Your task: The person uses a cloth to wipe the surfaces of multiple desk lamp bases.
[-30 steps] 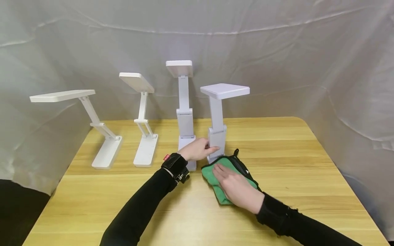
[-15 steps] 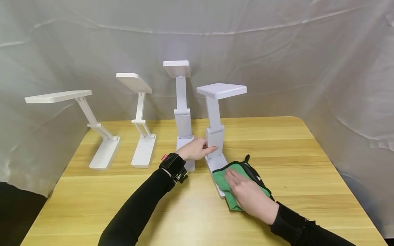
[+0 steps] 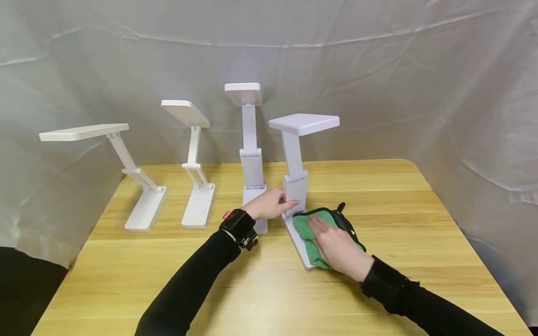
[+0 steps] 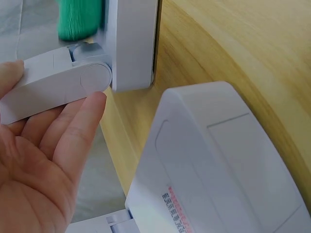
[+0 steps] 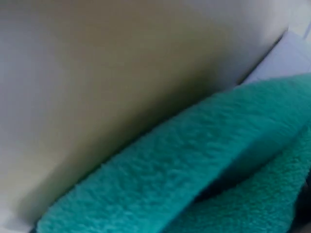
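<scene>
In the head view, the left hand grips the hinged lower arm of a white folding desk lamp, the rightmost one. Close up in the left wrist view, thumb and fingers lie on opposite sides of that arm, beside the lamp's base. The right hand holds a green cloth with black edging against the right side of the base, covering part of it. Folded cloth fills much of the right wrist view; the right thumb and fingertips cannot be made out there.
Three more white desk lamps stand unfolded to the left: one close by, one in the middle and one far left. The wooden table has a grey curtain behind and at both sides.
The right hand and cloth move down and right along the base, then back up a little. The left hand stays on the lamp arm. The other lamps stay in place.
</scene>
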`<act>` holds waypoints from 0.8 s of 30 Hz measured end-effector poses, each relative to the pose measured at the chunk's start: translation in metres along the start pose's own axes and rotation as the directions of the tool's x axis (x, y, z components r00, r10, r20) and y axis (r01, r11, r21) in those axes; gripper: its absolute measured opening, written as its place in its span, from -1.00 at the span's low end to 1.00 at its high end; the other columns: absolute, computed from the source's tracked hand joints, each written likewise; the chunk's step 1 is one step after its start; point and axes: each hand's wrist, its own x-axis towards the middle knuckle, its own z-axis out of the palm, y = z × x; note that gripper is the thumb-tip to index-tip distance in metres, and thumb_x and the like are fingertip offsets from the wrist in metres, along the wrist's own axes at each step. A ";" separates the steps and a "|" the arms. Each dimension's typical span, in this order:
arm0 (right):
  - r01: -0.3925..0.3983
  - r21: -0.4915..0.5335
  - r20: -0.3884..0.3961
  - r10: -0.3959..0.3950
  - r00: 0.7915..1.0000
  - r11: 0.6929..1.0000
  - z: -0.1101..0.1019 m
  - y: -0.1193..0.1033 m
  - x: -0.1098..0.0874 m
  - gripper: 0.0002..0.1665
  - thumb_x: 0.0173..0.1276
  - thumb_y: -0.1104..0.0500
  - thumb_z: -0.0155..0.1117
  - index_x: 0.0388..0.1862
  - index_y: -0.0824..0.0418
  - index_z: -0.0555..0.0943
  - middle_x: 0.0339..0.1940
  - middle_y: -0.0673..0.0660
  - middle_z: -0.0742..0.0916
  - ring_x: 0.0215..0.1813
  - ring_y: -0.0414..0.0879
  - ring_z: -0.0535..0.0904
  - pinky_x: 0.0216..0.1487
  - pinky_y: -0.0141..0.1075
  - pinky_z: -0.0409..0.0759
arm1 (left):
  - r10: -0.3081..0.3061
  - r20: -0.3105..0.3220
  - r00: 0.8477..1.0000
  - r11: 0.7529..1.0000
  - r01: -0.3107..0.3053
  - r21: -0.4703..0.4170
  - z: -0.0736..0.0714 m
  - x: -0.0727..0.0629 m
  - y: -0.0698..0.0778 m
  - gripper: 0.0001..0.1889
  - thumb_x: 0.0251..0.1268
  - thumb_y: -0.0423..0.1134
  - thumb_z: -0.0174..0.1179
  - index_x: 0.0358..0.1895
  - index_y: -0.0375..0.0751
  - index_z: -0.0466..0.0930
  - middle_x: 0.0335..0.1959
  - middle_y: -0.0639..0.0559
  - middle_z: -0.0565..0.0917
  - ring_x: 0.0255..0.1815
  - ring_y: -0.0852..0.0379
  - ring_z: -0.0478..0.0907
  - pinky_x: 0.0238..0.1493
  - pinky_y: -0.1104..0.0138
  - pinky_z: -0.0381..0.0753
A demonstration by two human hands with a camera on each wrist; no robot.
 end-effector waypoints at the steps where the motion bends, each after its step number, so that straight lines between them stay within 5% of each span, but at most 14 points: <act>1: 0.003 0.000 0.001 -0.003 1.000 1.000 -0.001 0.000 -0.006 -0.46 0.37 0.22 0.33 0.27 0.45 0.54 0.28 0.39 0.64 0.32 0.20 0.61 0.09 -0.05 0.72 | 0.000 0.001 1.000 1.000 0.000 -0.006 0.000 -0.001 0.000 -0.57 0.54 -0.01 0.08 0.10 -0.32 0.66 -0.04 -0.18 0.79 -0.33 0.17 0.61 -0.30 0.44 0.58; 5: 0.075 -0.004 0.011 -0.075 0.997 0.997 -0.007 -0.011 -0.021 -0.48 0.36 0.25 0.33 0.26 0.45 0.56 0.28 0.39 0.65 0.34 0.19 0.60 0.18 -0.06 0.68 | -0.016 -0.006 1.000 1.000 0.016 -0.004 -0.001 -0.002 0.000 -0.58 0.54 0.00 0.08 0.06 -0.31 0.68 -0.12 -0.17 0.79 -0.41 0.19 0.55 -0.39 0.45 0.52; 10: 0.164 0.004 0.041 -0.164 0.986 0.986 -0.005 -0.021 -0.008 -0.49 0.39 0.27 0.27 0.29 0.44 0.54 0.30 0.40 0.63 0.36 0.19 0.58 0.28 -0.05 0.62 | -0.009 0.000 1.000 1.000 0.009 -0.001 0.001 -0.001 0.001 -0.57 0.55 0.01 0.07 0.10 -0.31 0.65 -0.07 -0.18 0.79 -0.31 0.13 0.67 -0.28 0.41 0.63; 17: 0.054 -0.020 -0.024 -0.054 0.998 0.998 0.002 -0.003 0.012 -0.52 0.38 0.28 0.29 0.24 0.45 0.56 0.26 0.39 0.66 0.31 0.18 0.62 0.10 -0.06 0.72 | -0.005 0.003 1.000 1.000 0.005 -0.006 0.003 0.003 0.002 -0.55 0.54 0.02 0.08 0.15 -0.30 0.63 0.00 -0.18 0.78 -0.17 0.08 0.70 -0.13 0.33 0.68; 21: -0.004 -0.040 -0.030 0.002 1.000 0.999 -0.002 0.005 -0.003 -0.49 0.34 0.25 0.35 0.23 0.45 0.56 0.23 0.38 0.68 0.27 0.18 0.64 -0.01 -0.07 0.76 | -0.003 -0.003 1.000 1.000 0.003 -0.005 0.002 0.001 0.001 -0.56 0.54 0.03 0.08 0.15 -0.28 0.64 0.03 -0.17 0.77 -0.21 0.13 0.65 -0.17 0.37 0.64; 24: 0.034 -0.044 -0.025 -0.035 0.999 0.998 -0.006 0.000 -0.018 -0.50 0.35 0.27 0.34 0.23 0.45 0.57 0.22 0.37 0.69 0.27 0.18 0.65 0.06 -0.07 0.73 | -0.007 -0.008 1.000 1.000 0.007 -0.003 0.001 -0.001 0.000 -0.56 0.55 0.02 0.07 0.14 -0.28 0.65 0.03 -0.17 0.77 -0.21 0.14 0.66 -0.17 0.38 0.65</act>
